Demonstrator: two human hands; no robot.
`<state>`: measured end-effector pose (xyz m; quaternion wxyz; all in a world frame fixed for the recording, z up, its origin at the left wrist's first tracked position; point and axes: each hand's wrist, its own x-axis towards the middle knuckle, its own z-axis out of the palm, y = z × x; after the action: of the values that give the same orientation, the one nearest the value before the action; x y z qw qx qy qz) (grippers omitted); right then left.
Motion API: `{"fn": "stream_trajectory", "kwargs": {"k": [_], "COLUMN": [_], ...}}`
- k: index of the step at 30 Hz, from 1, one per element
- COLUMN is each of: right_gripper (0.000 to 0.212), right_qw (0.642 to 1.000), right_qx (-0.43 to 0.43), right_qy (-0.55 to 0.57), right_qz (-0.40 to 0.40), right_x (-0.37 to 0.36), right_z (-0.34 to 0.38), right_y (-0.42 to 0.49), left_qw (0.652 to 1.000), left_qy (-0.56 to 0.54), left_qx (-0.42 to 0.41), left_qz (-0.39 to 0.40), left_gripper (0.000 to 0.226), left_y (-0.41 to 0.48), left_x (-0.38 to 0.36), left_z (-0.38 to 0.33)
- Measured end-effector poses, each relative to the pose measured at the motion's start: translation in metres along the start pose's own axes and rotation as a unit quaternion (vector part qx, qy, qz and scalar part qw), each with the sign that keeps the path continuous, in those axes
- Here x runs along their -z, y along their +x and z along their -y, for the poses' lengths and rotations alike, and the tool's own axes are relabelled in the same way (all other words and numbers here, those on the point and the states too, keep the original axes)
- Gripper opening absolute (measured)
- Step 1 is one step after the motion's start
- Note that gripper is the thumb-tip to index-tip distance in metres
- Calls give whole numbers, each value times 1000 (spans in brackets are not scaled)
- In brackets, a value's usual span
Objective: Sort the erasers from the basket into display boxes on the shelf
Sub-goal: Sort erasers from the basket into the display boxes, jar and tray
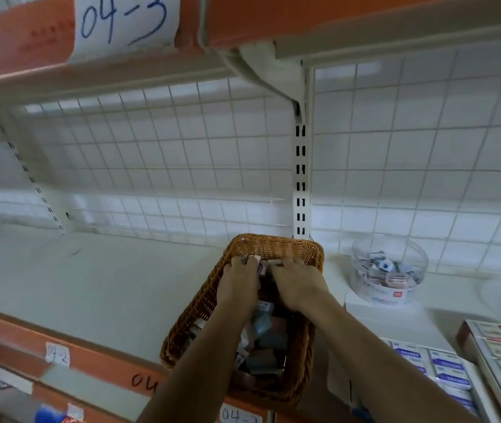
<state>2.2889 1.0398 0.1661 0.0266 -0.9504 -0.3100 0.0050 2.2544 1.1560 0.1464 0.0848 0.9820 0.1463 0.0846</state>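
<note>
From the head view, your wicker basket (276, 244) sits at the front edge of the shelf (105, 285), right of centre. Open shelf stretches wide to its left. A clear tub (420, 261) and display boxes (444, 367) stand close on its right. At the basket's far end, your left hand (241, 280) and right hand (299, 283) curl around erasers (266, 334), with more heaped beneath your wrists.

A handwritten 04-3 label (124, 22) sits above a white wire grid (166, 148).
</note>
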Motion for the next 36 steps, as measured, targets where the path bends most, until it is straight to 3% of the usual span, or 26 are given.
{"fn": "stream_trajectory", "kwargs": {"k": [5,9,14,19,24,27,29,32,36], "right_gripper": [34,26,37,36,40,33,33,36,35], "right_qw": [1000,999,995,966,935,912,900,906,920], "right_qx": [13,21,0,-22,-50,-101,-140,-193,-200], "right_qy": [-1,1,78,193,215,226,229,227,231], "right_qz": [-12,-33,-67,-170,-277,-328,-344,-302,-244], "right_x": [1,1,-1,0,12,21,24,24,22], "right_z": [0,0,-2,-11,-40,-71,-94,-125,-148], "right_y": [-5,-6,-4,-6,-23,-34,-42,-54,-79], "left_qw": [998,999,998,986,975,950,911,853,828], "left_qy": [54,30,-26,-88,-190,-304,-410,-513,-547], "left_qx": [9,20,-23,-87,-81,-69,-41,-18,-15], "left_qz": [2,1,-51,-108,-79,-22,30,93,124], "left_gripper": [47,45,36,22,30,28,24,18,18], "left_y": [-4,-6,-6,-3,-4,-8,-13,-21,-26], "left_x": [2,2,5,9,22,28,31,32,30], "left_z": [-5,-6,-10,-19,-39,-61,-76,-98,-127]}}
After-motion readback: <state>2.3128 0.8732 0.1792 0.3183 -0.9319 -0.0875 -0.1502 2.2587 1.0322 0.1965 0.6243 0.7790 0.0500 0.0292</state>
